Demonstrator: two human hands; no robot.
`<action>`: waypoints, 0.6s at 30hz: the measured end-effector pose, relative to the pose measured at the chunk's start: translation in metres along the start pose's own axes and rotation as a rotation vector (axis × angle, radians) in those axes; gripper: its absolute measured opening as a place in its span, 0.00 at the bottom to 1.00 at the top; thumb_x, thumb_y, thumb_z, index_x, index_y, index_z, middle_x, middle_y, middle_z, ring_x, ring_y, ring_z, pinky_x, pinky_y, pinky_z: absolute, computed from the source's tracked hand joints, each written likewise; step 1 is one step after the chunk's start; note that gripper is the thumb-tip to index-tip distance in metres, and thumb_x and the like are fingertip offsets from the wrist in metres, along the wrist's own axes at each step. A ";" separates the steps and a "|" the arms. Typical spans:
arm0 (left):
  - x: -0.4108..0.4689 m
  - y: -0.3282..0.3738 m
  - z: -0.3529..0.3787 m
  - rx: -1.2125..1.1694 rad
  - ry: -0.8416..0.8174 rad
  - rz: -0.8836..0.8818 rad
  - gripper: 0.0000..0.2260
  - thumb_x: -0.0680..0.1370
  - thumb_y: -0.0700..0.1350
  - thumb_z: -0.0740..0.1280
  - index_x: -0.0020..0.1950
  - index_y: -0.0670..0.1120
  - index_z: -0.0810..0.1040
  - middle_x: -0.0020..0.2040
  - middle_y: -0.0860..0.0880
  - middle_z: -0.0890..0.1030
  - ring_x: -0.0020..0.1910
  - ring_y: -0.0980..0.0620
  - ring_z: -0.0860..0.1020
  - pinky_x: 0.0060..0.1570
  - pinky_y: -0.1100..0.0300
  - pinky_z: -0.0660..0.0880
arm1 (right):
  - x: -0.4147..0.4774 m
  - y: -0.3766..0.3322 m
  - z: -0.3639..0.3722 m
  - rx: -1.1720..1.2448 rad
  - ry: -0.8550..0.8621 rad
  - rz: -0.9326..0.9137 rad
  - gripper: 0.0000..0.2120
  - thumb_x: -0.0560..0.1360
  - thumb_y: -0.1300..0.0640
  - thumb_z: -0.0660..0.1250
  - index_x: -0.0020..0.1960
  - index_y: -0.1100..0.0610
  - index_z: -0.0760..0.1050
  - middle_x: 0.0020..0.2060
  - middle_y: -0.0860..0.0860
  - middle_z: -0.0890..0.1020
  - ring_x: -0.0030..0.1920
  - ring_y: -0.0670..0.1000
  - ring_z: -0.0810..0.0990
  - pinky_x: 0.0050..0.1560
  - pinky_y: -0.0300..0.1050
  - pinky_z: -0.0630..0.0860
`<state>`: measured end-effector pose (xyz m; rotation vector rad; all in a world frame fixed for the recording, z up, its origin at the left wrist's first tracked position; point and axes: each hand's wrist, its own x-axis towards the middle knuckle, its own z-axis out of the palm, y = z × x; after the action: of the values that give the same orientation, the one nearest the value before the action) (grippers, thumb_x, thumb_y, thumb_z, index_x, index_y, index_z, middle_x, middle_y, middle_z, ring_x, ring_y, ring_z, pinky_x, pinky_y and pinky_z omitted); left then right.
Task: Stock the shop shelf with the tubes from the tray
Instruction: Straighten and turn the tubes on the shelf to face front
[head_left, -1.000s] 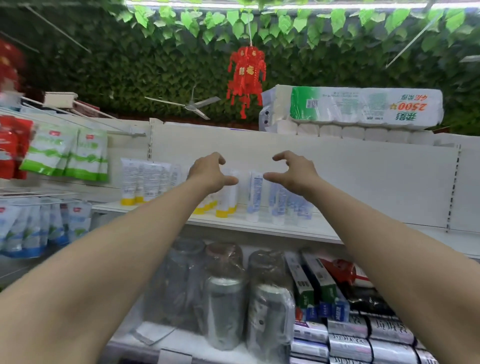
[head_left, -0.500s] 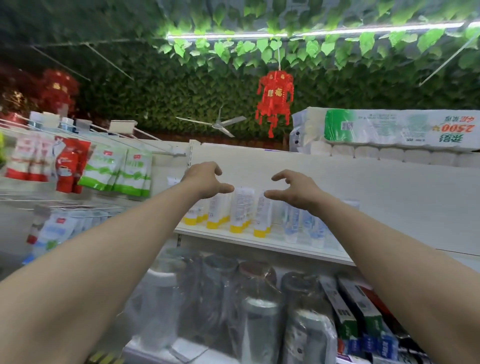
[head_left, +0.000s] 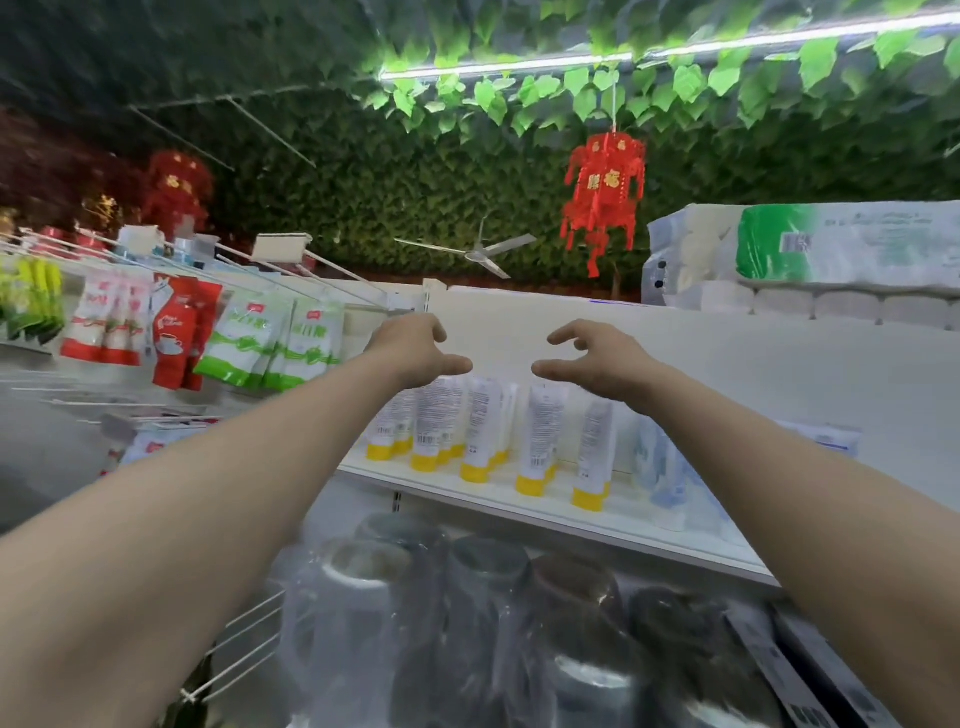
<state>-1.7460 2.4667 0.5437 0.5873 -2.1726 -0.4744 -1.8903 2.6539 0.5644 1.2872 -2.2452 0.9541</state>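
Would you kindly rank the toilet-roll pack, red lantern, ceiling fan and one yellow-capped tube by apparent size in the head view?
Largest: toilet-roll pack.
Next: red lantern.
Unranked: ceiling fan and yellow-capped tube look alike, and the tube stands nearer the camera.

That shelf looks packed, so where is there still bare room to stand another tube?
Bare shelf shows right of the pale blue tubes, bordered by the back panel and a blue-white pack; the right forearm hides part. A thin strip runs along the front edge. Crowded: the yellow-capped tubes below the left hand and right hand stand in tight rows.
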 end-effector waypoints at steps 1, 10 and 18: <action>0.010 -0.003 0.002 0.009 0.006 0.004 0.27 0.70 0.58 0.75 0.64 0.47 0.75 0.65 0.47 0.75 0.64 0.45 0.73 0.62 0.51 0.72 | 0.010 0.000 0.005 -0.003 0.002 -0.007 0.28 0.70 0.42 0.75 0.66 0.50 0.75 0.65 0.52 0.74 0.67 0.53 0.71 0.66 0.51 0.71; 0.114 -0.016 0.015 0.057 0.022 0.058 0.27 0.72 0.59 0.73 0.65 0.46 0.75 0.63 0.48 0.76 0.61 0.47 0.74 0.53 0.56 0.70 | 0.113 0.011 0.030 0.017 0.021 -0.005 0.29 0.68 0.39 0.75 0.65 0.49 0.75 0.66 0.51 0.72 0.64 0.53 0.73 0.62 0.54 0.75; 0.186 -0.040 0.032 0.023 -0.039 0.078 0.26 0.72 0.59 0.73 0.64 0.46 0.76 0.60 0.49 0.76 0.60 0.47 0.74 0.57 0.53 0.74 | 0.178 0.019 0.049 -0.035 0.023 0.010 0.27 0.69 0.41 0.75 0.64 0.50 0.76 0.64 0.52 0.73 0.63 0.53 0.74 0.60 0.55 0.76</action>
<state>-1.8654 2.3348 0.6192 0.5072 -2.2322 -0.4232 -1.9966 2.5187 0.6327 1.2446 -2.2434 0.9243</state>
